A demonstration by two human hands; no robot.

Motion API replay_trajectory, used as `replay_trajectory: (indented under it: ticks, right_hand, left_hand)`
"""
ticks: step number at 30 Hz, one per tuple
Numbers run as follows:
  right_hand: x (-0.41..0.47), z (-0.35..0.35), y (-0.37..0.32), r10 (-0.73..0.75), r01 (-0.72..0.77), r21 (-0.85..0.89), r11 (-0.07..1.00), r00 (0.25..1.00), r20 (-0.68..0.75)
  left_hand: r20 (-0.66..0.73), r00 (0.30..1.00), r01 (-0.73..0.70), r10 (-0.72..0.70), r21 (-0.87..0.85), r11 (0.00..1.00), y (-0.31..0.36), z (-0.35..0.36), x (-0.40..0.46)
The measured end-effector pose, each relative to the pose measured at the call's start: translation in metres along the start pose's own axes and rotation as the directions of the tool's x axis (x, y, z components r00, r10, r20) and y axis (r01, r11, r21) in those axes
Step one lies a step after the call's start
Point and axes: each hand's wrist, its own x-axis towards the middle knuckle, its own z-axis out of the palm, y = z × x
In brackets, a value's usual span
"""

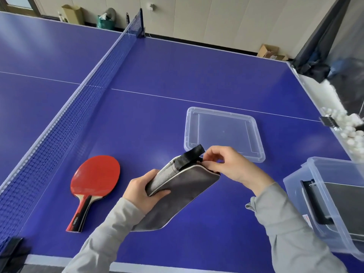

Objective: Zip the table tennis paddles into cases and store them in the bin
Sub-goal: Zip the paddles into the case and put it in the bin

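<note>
A grey paddle case (pixel 177 196) with white piping and a black strap is held above the blue table. My left hand (pixel 145 191) grips its left edge. My right hand (pixel 228 164) pinches the top corner by the strap, where the zipper sits; the pull itself is hidden by my fingers. A red paddle (pixel 94 180) lies flat on the table to the left, handle toward me. The clear plastic bin (pixel 315 196) stands at the right edge with a dark case inside it.
The bin's clear lid (pixel 256 138) lies flat on the table beyond my hands. The net (pixel 65 125) runs along the left. A tray of white balls (pixel 352 133) is clamped at the table's right end. Boxes stand by the far wall.
</note>
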Motion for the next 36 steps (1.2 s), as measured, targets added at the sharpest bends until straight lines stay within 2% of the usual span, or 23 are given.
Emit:
replay_trajectory:
  ticks: [3,7,10,14,17,22,25,30,33,36]
  right_hand:
    - [-0.002,-0.007,-0.003,-0.023,0.023,0.017,1.0,0.999,0.041]
    - [-0.004,-0.008,-0.009,-0.086,0.093,0.173,0.981,0.995,-0.047]
    - [-0.001,-0.005,-0.011,-0.111,0.129,0.147,0.981,0.987,-0.12]
    - [0.006,-0.005,0.0,-0.084,0.112,0.099,0.989,0.964,-0.254]
    - [0.011,-0.011,0.016,-0.023,0.067,0.129,0.989,0.948,-0.316]
    - [0.015,-0.013,0.031,0.061,0.025,0.325,0.945,0.966,-0.252]
    - [0.015,0.001,0.032,0.062,0.022,0.422,0.907,0.981,-0.183]
    - [0.009,0.022,0.036,0.018,0.038,0.342,0.939,0.987,-0.158]
    - [0.007,0.033,0.043,0.022,0.03,0.326,0.945,0.988,-0.155]
    - [0.006,0.035,0.05,0.041,0.014,0.326,0.945,0.986,-0.161]
  left_hand:
    - [0.014,1.0,0.005,-0.005,-0.022,1.0,0.001,-0.002,0.002]
    - [-0.01,1.0,-0.002,0.002,-0.035,0.999,0.005,-0.005,0.005]
    - [-0.021,1.0,0.012,-0.013,-0.063,0.998,0.006,-0.009,0.007]
    - [-0.081,0.996,0.033,-0.048,-0.183,0.983,0.006,-0.017,0.008]
    - [-0.124,0.991,0.011,-0.048,-0.285,0.958,0.005,-0.026,0.011]
    - [-0.148,0.97,0.071,-0.192,-0.582,0.81,0.003,-0.039,0.015]
    - [-0.177,0.928,0.132,-0.329,-0.668,0.733,0.002,-0.038,0.021]
    - [-0.187,0.802,0.181,-0.568,-0.83,0.528,0.004,-0.036,0.032]
    - [-0.212,0.744,0.207,-0.634,-0.829,0.52,0.004,-0.035,0.04]
    - [-0.174,0.714,0.244,-0.678,-0.846,0.475,0.006,-0.031,0.042]
